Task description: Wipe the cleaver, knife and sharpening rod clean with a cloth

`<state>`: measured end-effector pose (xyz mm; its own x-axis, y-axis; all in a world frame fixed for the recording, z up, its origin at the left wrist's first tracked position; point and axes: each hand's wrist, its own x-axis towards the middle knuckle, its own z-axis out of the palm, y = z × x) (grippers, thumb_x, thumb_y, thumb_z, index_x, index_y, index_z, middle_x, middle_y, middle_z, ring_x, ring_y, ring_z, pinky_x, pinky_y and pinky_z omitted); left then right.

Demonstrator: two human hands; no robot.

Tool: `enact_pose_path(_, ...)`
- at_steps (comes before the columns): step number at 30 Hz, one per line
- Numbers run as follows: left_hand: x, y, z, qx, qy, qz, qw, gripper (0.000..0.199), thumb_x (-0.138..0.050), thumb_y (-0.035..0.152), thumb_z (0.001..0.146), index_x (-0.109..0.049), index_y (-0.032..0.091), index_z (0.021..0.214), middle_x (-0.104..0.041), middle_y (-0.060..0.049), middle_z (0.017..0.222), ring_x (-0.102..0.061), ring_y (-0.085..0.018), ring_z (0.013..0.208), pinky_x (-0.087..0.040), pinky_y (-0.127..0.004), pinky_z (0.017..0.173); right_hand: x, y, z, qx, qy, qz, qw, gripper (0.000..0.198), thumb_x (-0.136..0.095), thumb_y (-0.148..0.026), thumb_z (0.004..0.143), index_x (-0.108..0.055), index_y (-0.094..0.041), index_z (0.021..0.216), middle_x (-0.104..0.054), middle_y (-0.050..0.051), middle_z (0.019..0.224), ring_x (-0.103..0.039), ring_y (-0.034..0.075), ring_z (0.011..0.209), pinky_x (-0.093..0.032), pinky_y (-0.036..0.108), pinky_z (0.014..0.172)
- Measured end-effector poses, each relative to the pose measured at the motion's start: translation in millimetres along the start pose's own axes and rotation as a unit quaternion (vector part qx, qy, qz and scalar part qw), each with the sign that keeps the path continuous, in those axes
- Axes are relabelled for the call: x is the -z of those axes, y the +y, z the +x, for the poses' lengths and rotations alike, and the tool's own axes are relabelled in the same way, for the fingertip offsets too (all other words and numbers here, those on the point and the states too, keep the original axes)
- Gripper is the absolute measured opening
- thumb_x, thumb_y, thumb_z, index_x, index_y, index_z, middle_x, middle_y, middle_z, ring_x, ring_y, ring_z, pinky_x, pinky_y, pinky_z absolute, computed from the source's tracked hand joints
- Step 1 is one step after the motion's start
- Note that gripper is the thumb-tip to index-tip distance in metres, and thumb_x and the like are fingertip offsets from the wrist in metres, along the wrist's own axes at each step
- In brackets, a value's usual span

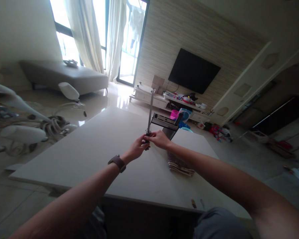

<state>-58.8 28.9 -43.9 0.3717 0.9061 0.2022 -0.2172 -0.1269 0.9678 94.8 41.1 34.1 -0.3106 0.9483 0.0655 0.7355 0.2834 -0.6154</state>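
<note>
Over the middle of the white table (97, 142), a slim silver metal bar with a black lower end (150, 111) stands nearly upright in my hands. My left hand (136, 147), with a dark watch on the wrist, closes its fingers round the black end. From the other side my right hand (159, 139) pinches the bar just above, where the silver part meets the black. My fingers partly cover that joint. Behind my right hand is a black metal frame (165, 120). A folded brown patterned cloth (180, 165) lies under my right forearm.
Two small items, one a brownish piece (193, 203), lie near the table's front edge. White lamp-like parts with tangled hoses (25, 134) are on the left. A low cabinet (159, 102) stands under the wall TV (193, 70). A grey bench (72, 78) sits by the window.
</note>
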Motion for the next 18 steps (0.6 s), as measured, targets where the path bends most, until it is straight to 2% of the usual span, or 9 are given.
enact_pose_path(3, -4, 7, -2, -0.004, 0.004, 0.015, 1.000, 0.044, -0.068, 0.019, 0.083, -0.062, 0.016, 0.127, -0.070, -0.011, 0.117, -0.068, -0.016, 0.087, -0.060, -0.029, 0.079, -9, 9, -7, -0.018, 0.028, 0.101, 0.994, 0.027, -0.077, -0.042, 0.082, -0.081, -0.017, 0.091, -0.081, 0.005, 0.083, -0.076, 0.021, 0.077, -0.054, 0.027, 0.066)
enact_pose_path(6, -7, 9, -2, -0.006, 0.007, 0.025, 1.000, 0.043, -0.068, 0.020, 0.084, -0.063, 0.016, 0.127, -0.070, -0.011, 0.121, -0.069, -0.018, 0.092, -0.061, -0.029, 0.080, -11, 15, -10, -0.017, 0.054, 0.154, 0.986, 0.029, -0.077, -0.045, 0.081, -0.081, -0.017, 0.089, -0.080, 0.005, 0.080, -0.075, 0.021, 0.072, -0.057, 0.029, 0.064)
enact_pose_path(13, -16, -1, 7, -0.039, -0.003, 0.046, 0.998, 0.045, -0.072, 0.020, 0.081, -0.061, 0.014, 0.125, -0.070, -0.011, 0.118, -0.070, -0.019, 0.094, -0.060, -0.029, 0.081, -13, 20, -17, -0.032, 0.109, 0.209, 0.971, 0.037, -0.080, -0.052, 0.074, -0.081, -0.020, 0.093, -0.078, 0.004, 0.079, -0.075, 0.024, 0.073, -0.059, 0.031, 0.060)
enact_pose_path(18, -28, -4, 8, -0.035, 0.000, 0.027, 0.999, 0.052, -0.073, 0.014, 0.075, -0.057, 0.011, 0.125, -0.068, -0.013, 0.119, -0.069, -0.018, 0.089, -0.058, -0.024, 0.069, -17, 24, -23, -0.042, 0.145, 0.227, 0.962, 0.032, -0.078, -0.044, 0.075, -0.082, -0.019, 0.095, -0.077, 0.003, 0.076, -0.073, 0.023, 0.068, -0.059, 0.032, 0.059)
